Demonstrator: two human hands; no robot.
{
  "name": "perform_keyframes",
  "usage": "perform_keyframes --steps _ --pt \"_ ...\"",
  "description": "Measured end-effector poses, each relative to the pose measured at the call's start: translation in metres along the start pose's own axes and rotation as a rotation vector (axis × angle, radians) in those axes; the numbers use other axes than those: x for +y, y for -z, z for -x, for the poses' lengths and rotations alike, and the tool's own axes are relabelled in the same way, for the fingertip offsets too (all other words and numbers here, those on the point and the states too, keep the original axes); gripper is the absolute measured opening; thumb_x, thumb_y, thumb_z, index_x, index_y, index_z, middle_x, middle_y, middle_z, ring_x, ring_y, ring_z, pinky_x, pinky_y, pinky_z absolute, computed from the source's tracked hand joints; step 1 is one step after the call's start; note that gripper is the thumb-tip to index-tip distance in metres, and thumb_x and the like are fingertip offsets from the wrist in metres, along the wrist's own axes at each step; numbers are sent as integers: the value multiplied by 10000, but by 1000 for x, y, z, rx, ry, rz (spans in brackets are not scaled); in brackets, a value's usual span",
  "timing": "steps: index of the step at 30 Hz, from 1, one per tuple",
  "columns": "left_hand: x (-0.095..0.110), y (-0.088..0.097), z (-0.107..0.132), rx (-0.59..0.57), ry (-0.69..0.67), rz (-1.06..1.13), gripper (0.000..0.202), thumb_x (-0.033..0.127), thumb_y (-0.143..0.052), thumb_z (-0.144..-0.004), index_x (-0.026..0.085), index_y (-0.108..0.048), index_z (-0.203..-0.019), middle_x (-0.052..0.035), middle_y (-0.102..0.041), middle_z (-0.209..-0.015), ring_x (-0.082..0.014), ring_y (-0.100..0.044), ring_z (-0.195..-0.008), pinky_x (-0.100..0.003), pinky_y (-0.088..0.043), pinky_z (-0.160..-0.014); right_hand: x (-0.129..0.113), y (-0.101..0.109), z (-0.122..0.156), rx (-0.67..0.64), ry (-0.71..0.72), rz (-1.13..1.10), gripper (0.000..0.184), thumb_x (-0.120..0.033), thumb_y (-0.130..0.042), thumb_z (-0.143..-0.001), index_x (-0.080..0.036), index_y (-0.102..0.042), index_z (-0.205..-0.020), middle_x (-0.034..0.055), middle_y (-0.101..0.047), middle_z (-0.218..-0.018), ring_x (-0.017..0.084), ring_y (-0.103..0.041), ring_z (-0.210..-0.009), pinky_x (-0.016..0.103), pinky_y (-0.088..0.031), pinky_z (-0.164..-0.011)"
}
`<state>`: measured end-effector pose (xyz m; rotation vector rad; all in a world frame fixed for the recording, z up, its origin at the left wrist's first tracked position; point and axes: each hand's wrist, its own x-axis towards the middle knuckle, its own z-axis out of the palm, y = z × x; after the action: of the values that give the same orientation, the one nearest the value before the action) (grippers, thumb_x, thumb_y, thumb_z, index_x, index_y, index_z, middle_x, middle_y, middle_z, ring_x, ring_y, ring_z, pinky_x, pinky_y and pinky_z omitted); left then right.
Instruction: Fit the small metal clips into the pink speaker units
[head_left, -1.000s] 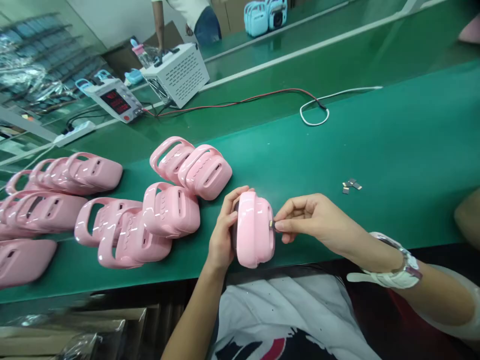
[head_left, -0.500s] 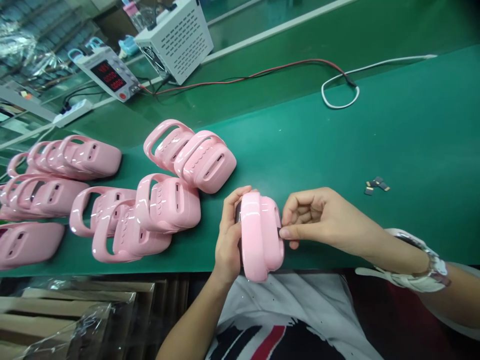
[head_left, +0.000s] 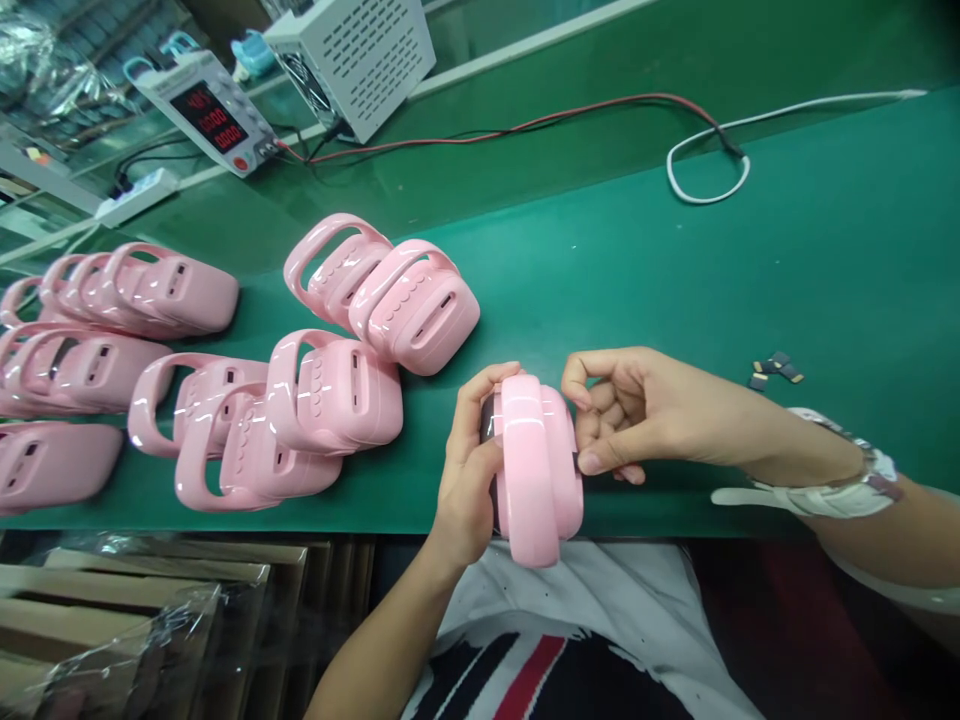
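Device (head_left: 530,470) sits over the near edge of the surface (head_left: 675,285), gripped by the left hand (head_left: 466,490), while the right hand (head_left: 664,410), fingers loosely curled, sets its thumb against the facing side; whether it pinches anything, I cannot tell. Bracing firmly and pressing straight and gently would likely work best, well apart from the loose cards (head_left: 776,370).

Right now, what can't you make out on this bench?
In the head view:
- Front of the held pink device: turned away, partly behind the left hand.
- Full shape of the small dark piece: mostly hidden at the thumb of the right hand.
- Leftmost pink devices: cut by the left edge.
- Markings on the small dark cards: too small.
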<state>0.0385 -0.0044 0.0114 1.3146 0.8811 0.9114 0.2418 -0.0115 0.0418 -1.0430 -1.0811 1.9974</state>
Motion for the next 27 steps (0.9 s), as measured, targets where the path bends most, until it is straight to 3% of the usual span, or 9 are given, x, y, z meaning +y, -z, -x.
perform_keyframes --steps 5,8,11,18,27 --pt "-1 1 0 -15 2 47 359 217 -485 -928 395 -592 -1221 62 -580 -1276 -171 -523 -1161 -283 -402 -1005 -5 2 -5 -1 -24 122 414 -135 -806 -650 -211 -419 -772 -62 -618 -554 87 -557 -455 183 -421 -442" --pt "0 2 0 -6 -23 62 308 319 -486 -942 360 -597 -1227 37 -595 -1273 -194 -514 -1194 -299 -395 -1019 9 6 -13 63 63 141 522 -181 -894 -556 -211 -407 -741 -131 -436 -500 37 -398 -450 153 -291 -419" --pt "1 1 0 -9 -30 86 328 409 -504 -929 327 -601 -1231 12 -606 -1269 -220 -518 -1201 -321 -390 -1029 24 11 -19 81 108 108 572 -241 -930 -527 -212 -404 -751 -141 -318 -536 36 -294 -496 163 -231 -429" --pt "0 1 0 -20 -32 126 383 488 -583 -859 346 -615 -1213 21 -609 -1267 -249 -499 -1214 -355 -370 -1050 26 16 -15 -54 101 44 534 -230 -891 -613 -215 -430 -881 -100 -436 -658 61 -406 -589 181 -362 -523" --pt "0 2 1 -32 -40 50 298 405 -481 -945 385 -590 -1221 42 -581 -1263 -222 -509 -1178 -350 -377 -1027 30 11 -12 16 103 24 503 -222 -888 -629 -212 -455 -886 -96 -432 -649 71 -403 -607 191 -363 -536"
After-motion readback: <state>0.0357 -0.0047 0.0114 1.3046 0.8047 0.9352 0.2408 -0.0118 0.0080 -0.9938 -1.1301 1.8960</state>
